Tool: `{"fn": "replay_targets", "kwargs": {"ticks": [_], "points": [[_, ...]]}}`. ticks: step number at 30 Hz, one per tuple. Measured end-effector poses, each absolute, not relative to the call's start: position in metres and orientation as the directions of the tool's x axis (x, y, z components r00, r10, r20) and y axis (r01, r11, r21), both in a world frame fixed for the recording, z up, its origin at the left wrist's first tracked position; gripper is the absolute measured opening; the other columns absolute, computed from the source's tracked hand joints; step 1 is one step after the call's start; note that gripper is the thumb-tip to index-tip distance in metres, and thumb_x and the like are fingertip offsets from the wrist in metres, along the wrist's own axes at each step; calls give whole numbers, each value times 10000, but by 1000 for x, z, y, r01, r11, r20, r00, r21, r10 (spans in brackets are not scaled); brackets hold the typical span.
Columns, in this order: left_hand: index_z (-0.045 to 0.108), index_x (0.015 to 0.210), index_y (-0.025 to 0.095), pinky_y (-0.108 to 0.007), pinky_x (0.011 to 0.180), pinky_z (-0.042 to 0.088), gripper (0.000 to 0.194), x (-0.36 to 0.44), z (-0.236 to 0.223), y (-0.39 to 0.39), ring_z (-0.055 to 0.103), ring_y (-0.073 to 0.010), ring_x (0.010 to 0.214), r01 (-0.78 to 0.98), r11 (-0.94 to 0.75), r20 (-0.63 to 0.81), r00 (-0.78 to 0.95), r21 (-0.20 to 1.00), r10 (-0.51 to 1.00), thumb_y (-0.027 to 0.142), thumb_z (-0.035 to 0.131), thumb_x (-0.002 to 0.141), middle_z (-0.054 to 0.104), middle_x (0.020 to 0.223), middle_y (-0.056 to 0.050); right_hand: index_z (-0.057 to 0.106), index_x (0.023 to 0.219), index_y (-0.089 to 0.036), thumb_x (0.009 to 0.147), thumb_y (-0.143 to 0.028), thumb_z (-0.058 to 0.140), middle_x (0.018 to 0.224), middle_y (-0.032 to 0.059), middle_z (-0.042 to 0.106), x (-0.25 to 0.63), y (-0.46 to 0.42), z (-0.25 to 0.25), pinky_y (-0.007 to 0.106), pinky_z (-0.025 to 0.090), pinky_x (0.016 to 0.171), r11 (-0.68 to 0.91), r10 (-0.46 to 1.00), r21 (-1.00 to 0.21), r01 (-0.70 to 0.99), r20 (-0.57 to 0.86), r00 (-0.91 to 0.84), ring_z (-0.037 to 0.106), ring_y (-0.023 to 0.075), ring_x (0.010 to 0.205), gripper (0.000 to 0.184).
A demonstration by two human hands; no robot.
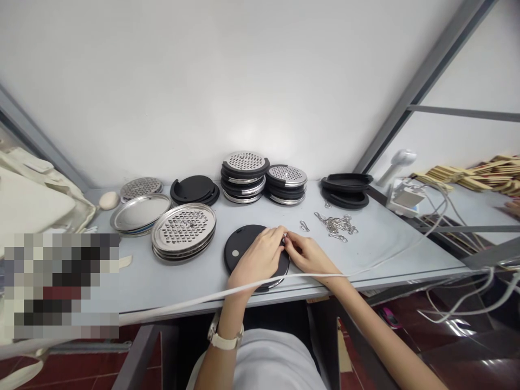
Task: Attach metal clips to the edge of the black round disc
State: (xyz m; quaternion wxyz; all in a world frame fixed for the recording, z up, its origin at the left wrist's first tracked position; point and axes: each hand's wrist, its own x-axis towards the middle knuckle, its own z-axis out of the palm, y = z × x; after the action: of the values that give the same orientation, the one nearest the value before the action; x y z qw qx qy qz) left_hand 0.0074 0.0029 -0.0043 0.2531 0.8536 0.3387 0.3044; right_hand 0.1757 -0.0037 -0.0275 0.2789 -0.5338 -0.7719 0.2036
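Observation:
In front of me on the bench lies a black round grater holder (239, 246), with a pale dot on its upper face and a shiny metal rim showing at the lower right. My left hand (260, 254) lies across it, fingers curled at its far right edge. My right hand (309, 254) is closed in a pinch at that same edge, its fingertips meeting those of the left. What sits between the right fingertips is too small and covered to make out. A loose metal snap clip (304, 226) lies just beyond the right hand, beside a pile of similar clips (337, 225).
Round metal graters (184, 230) and plain metal discs (142, 211) are stacked at left. Along the wall stand stacked graters in black holders (246, 179), with black holders (345, 189) at right. A white cable (317, 275) crosses before my wrists. Wooden pieces (467, 176) lie far right.

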Motion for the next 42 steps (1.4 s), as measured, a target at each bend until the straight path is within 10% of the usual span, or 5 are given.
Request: {"fn": "replay_targets", "kwargs": {"ticks": [42], "points": [[475, 1072, 196, -344, 887, 426, 253, 8, -4, 2, 500, -197, 1008, 438, -671, 362, 599, 599, 714, 49, 391, 885, 561, 1022, -45, 498, 821, -195, 924, -301, 343, 694, 25, 612, 177, -3, -33, 250, 392, 604, 355, 935, -621, 698, 231, -270, 543, 154, 591, 214]]}}
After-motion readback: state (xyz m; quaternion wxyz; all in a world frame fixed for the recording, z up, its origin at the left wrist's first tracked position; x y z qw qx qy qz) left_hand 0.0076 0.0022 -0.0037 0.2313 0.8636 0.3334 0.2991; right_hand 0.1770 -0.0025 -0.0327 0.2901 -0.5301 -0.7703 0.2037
